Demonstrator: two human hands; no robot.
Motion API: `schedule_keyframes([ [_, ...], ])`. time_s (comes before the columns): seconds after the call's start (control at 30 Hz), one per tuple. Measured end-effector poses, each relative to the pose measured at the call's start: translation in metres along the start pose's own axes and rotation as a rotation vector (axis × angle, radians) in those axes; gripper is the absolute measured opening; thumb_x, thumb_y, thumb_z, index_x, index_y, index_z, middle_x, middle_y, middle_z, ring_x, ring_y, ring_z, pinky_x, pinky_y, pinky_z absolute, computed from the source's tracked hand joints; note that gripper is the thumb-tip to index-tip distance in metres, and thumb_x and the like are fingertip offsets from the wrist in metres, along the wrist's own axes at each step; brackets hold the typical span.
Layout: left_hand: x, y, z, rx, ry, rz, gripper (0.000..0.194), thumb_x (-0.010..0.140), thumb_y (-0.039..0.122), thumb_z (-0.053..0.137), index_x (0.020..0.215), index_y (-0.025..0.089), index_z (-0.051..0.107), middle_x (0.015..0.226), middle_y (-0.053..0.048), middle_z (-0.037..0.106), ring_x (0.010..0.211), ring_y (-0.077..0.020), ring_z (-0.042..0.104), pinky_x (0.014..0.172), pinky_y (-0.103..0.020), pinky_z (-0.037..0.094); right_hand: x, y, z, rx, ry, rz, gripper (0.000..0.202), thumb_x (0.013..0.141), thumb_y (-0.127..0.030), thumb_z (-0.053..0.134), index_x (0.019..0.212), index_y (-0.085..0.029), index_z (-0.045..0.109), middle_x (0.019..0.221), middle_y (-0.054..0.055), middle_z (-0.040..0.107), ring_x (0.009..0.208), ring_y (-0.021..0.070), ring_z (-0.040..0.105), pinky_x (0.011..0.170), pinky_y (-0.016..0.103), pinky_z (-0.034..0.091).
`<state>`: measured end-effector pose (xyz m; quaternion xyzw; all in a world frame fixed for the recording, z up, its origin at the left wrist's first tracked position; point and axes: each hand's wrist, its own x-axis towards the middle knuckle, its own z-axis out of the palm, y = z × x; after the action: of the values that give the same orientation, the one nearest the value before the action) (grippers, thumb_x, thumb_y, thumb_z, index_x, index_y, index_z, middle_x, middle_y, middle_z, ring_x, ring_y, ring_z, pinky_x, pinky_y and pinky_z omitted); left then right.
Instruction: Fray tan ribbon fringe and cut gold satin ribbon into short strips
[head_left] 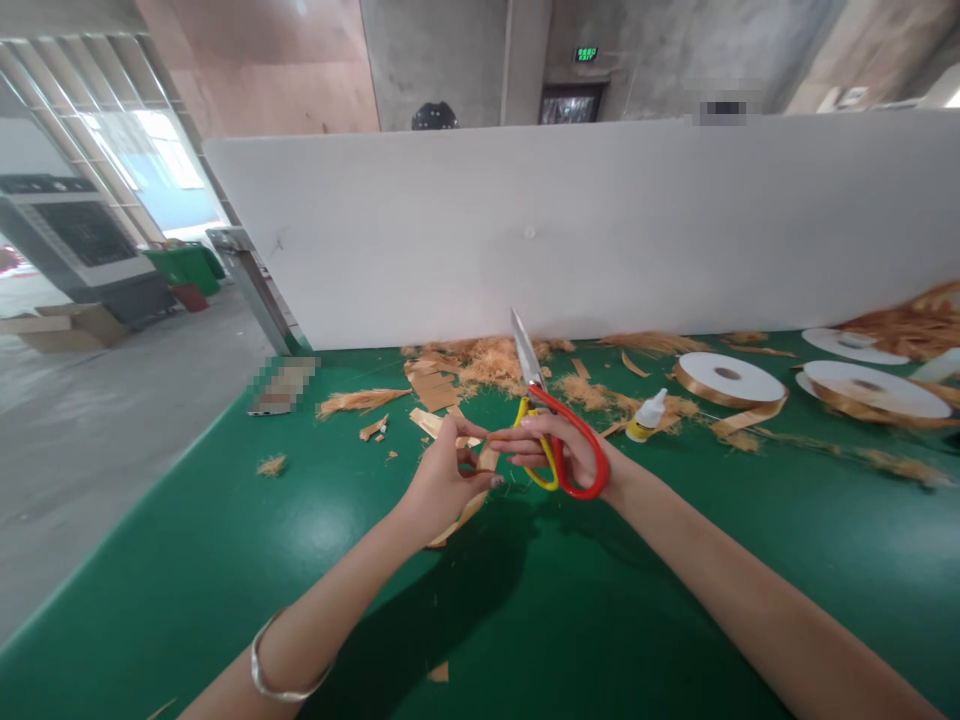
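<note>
My left hand (442, 478) pinches a strip of tan ribbon (471, 510), whose lower end hangs down toward the green table. Scissors (568, 440) with one red and one yellow handle are in my right hand (566, 445), the blades pointing up and away from me. The fingertips of that hand reach to the ribbon beside my left fingers. Whether they grip it too, I cannot tell. Behind both hands lies a heap of frayed tan fibres (495, 365) with cut ribbon pieces (433, 384).
Right of the scissors stands a small glue bottle (646, 418). Beyond it lie ribbon spools (729, 380) and more fibres. A white partition (525, 230) closes off the back of the green table (225, 600). A blurred flat object (285, 386) sits at the left edge.
</note>
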<state>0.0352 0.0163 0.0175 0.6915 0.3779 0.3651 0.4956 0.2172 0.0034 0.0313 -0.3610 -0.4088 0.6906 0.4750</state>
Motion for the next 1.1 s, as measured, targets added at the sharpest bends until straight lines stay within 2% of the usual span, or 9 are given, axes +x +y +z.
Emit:
schedule_keyframes([
  [0.1,0.002,-0.005,-0.001,-0.033,-0.052,-0.022,0.035,0.064,0.013,0.068,0.084,0.019,0.041,0.080,0.004,0.052,0.061,-0.0075,0.052,0.057,-0.023,0.047,0.001,-0.005,-0.005,0.017,0.063,-0.076,0.015,0.074,-0.028,0.064,0.077,-0.017,0.055,0.100,0.011,0.070,0.100,0.0242,0.063,0.088,0.033,0.051],
  [0.2,0.004,-0.009,-0.002,0.041,-0.096,-0.022,0.019,0.066,0.015,0.067,0.073,0.016,0.050,0.071,0.002,0.055,0.063,-0.0106,0.055,0.062,-0.026,0.047,0.004,-0.006,-0.013,0.014,0.082,-0.136,0.015,0.072,-0.029,0.066,0.077,-0.019,0.055,0.100,0.010,0.070,0.101,0.0250,0.062,0.091,0.036,0.049],
  [0.27,0.004,-0.009,-0.003,0.114,-0.104,-0.021,0.010,0.066,0.017,0.067,0.072,0.015,0.059,0.074,-0.002,0.060,0.067,-0.0132,0.057,0.066,-0.028,0.048,0.005,-0.007,-0.017,0.002,0.077,-0.149,0.017,0.073,-0.030,0.066,0.075,-0.019,0.054,0.100,0.010,0.069,0.101,0.0254,0.062,0.092,0.037,0.049],
  [0.37,0.004,-0.007,-0.004,0.203,-0.104,-0.027,0.016,0.065,0.019,0.069,0.081,0.016,0.068,0.081,-0.005,0.065,0.073,-0.0166,0.058,0.069,-0.030,0.048,0.005,-0.006,-0.017,-0.004,0.078,-0.156,0.019,0.072,-0.031,0.066,0.075,-0.019,0.051,0.097,0.011,0.070,0.101,0.0260,0.062,0.093,0.039,0.048],
  [0.57,0.005,-0.002,-0.006,0.196,-0.116,-0.047,0.018,0.070,0.020,0.064,0.087,0.015,0.070,0.089,-0.007,0.068,0.081,-0.0179,0.060,0.075,-0.030,0.049,0.006,-0.006,-0.016,-0.031,0.108,-0.167,0.026,0.070,-0.029,0.069,0.086,-0.020,0.051,0.091,0.009,0.069,0.091,0.0242,0.066,0.082,0.036,0.052],
  [0.73,0.008,-0.002,-0.011,0.203,-0.031,-0.049,0.022,0.070,0.013,0.060,0.090,0.017,0.070,0.083,-0.004,0.067,0.073,-0.0145,0.060,0.068,-0.027,0.052,0.003,-0.014,-0.020,-0.314,0.119,-0.190,0.023,0.069,-0.034,0.068,0.077,-0.018,0.054,0.091,0.008,0.066,0.073,0.0181,0.065,0.070,0.032,0.050],
  [0.87,0.011,-0.007,-0.020,0.266,0.066,-0.003,0.024,0.070,0.012,0.056,0.090,0.019,0.069,0.084,-0.003,0.067,0.068,-0.0136,0.061,0.065,-0.026,0.052,0.004,-0.018,-0.029,-0.537,0.213,-0.286,0.031,0.062,-0.035,0.072,0.067,-0.019,0.046,0.073,-0.001,0.056,0.060,0.0112,0.052,0.060,0.028,0.042],
  [1.0,0.014,-0.012,-0.028,0.293,0.109,0.029,0.025,0.071,0.015,0.055,0.091,0.021,0.069,0.089,-0.005,0.069,0.071,-0.0157,0.063,0.065,-0.028,0.053,0.010,-0.016,-0.040,-0.785,0.330,-0.296,0.041,0.058,-0.040,0.072,0.071,-0.021,0.038,0.065,-0.007,0.037,0.055,0.0089,0.038,0.054,0.026,0.033],
  [1.1,0.016,-0.012,-0.032,0.333,0.143,0.023,0.024,0.070,0.019,0.058,0.092,0.020,0.069,0.092,-0.006,0.069,0.075,-0.0183,0.064,0.070,-0.032,0.053,0.010,-0.013,-0.044,-0.977,0.375,-0.259,0.044,0.061,-0.044,0.070,0.079,-0.022,0.036,0.075,-0.004,0.039,0.060,0.0108,0.040,0.055,0.026,0.035],
])
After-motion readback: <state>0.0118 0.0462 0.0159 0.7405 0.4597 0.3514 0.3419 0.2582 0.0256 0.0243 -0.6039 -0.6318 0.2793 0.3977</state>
